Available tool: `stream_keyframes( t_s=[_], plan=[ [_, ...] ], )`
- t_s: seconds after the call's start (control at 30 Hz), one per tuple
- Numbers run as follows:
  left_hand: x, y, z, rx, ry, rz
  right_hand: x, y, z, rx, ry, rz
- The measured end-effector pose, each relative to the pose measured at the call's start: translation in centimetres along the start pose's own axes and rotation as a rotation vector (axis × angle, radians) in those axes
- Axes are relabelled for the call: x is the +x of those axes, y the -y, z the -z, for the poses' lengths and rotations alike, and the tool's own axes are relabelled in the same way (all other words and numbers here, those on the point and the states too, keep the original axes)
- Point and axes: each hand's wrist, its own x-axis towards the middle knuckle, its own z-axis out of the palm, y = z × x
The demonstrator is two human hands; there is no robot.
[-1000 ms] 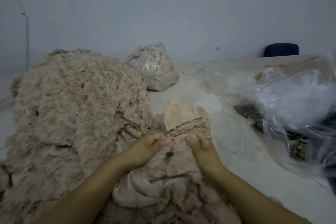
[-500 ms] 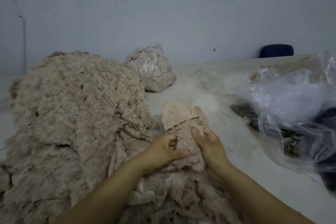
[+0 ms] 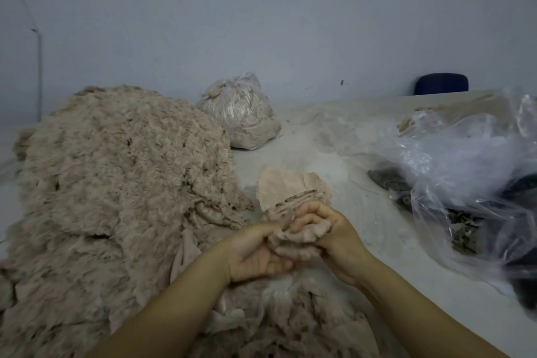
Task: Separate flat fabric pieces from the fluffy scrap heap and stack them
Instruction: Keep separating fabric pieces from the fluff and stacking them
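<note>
Hands meet at frame centre: right hand (image 3: 334, 229) fingers curled around a scrap wad (image 3: 302, 237); left hand (image 3: 255, 256) cups it beneath. Stack (image 3: 286, 187) lies just above, heap (image 3: 116, 171) at left.

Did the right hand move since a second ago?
Yes. The right hand pulled back toward the person, away from the stack of flat pieces, and now grips a fluffy clump.

wall (image 3: 261, 23): pale blue-grey | table (image 3: 363, 212): white, dusty | light: dim
</note>
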Motion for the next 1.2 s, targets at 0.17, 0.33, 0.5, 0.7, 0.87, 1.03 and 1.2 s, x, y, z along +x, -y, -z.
stream_keyframes(
  t_s=[0.17,0.33,0.5,0.7,0.87,1.03,1.2],
  plan=[
    [0.6,-0.5,0.0,-0.001,-0.342,-0.441,-1.1,-0.5,1.4,-0.225,-0.012,0.087],
    [-0.4,-1.1,0.8,0.249,-0.424,-0.622,-1.5,-1.1,2.5,-0.191,-0.227,-0.017],
    [-0.8,0.0,-0.2,0.516,-0.29,-0.635,-0.8,-0.8,-0.5,0.156,-0.081,-0.446],
    [-0.6,0.6,0.3,0.406,-0.482,-0.626,-0.5,-1.1,-1.8,0.182,-0.409,-0.28],
    [-0.9,0.4,0.4,0.15,-0.433,-0.618,-0.3,-0.3,-1.8,0.143,-0.461,-0.242],
    [-1.2,0.7,1.0,0.198,-0.265,-0.388,0.0,-0.3,-0.6,0.032,-0.596,-0.192],
    [-1.5,1.1,1.5,0.032,-0.173,-0.445,0.4,-0.7,-0.7,0.026,-0.741,-0.094]
  ],
)
